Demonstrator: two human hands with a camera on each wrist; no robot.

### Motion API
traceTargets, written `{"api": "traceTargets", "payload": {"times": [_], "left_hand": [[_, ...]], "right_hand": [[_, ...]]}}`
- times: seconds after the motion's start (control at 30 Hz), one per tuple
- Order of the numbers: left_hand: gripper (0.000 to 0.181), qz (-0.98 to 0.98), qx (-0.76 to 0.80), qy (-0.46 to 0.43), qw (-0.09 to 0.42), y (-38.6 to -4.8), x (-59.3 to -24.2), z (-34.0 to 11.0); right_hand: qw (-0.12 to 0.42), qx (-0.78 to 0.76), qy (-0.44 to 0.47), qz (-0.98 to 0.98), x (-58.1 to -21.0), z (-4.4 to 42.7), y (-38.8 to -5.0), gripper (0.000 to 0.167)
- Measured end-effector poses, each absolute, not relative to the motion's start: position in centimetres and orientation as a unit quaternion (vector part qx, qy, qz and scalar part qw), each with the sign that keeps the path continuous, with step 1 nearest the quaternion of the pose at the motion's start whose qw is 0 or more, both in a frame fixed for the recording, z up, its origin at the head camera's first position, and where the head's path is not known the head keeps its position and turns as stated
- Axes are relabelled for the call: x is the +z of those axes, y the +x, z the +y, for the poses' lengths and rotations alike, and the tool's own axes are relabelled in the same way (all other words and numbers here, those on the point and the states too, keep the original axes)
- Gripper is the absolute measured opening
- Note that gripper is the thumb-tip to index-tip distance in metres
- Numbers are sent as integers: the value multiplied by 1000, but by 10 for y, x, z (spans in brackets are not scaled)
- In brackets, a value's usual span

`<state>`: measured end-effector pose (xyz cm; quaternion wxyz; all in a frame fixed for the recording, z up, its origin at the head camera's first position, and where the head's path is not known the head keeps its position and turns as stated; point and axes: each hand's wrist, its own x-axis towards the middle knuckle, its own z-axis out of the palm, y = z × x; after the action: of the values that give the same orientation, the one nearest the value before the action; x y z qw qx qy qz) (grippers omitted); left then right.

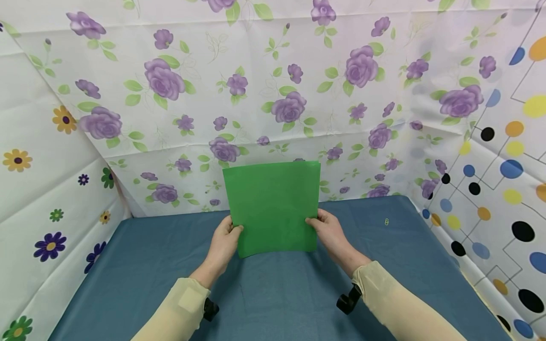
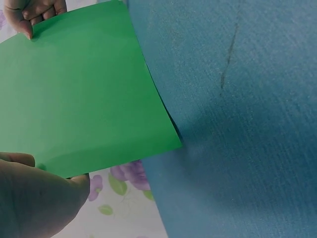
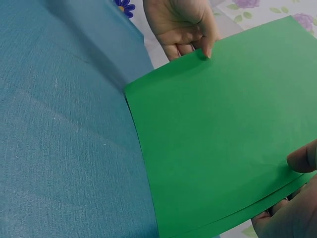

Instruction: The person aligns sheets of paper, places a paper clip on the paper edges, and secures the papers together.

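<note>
- a pale yellow left sleeve (image 1: 170,312) is worn, wrinkled toward its left cuff (image 1: 194,290); a squarish paler area is seen there;
- a matching right sleeve (image 1: 409,305) is worn, creased at its right cuff (image 1: 368,278);
- a small black left wrist device (image 1: 211,309) is partly hidden by fabric;
- a blocky black right wrist device (image 1: 349,300) is more fully shown;
- the left hand (image 1: 222,240) and right hand (image 1: 333,236) are bare

Paper (image 1: 275,203) before backdrop (image 1: 256,52); paperclip (image 1: 386,221) on table (image 1: 277,298), right of paper
</note>
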<state>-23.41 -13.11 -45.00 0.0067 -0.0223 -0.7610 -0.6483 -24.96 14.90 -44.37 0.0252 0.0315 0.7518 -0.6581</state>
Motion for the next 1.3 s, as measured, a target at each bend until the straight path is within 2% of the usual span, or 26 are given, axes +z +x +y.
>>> {"api": "traceTargets", "payload": {"times": [0.73,1.3], "left_hand": [[35,-758,-653,-4,4,-232,-460,-126],[42,-745,-667,-9,27,-232,-466,-119]], "right_hand": [[22,-676,46,735,-453,145,-248,37],[16,-686,57,725,-459,138,-247,34]]}}
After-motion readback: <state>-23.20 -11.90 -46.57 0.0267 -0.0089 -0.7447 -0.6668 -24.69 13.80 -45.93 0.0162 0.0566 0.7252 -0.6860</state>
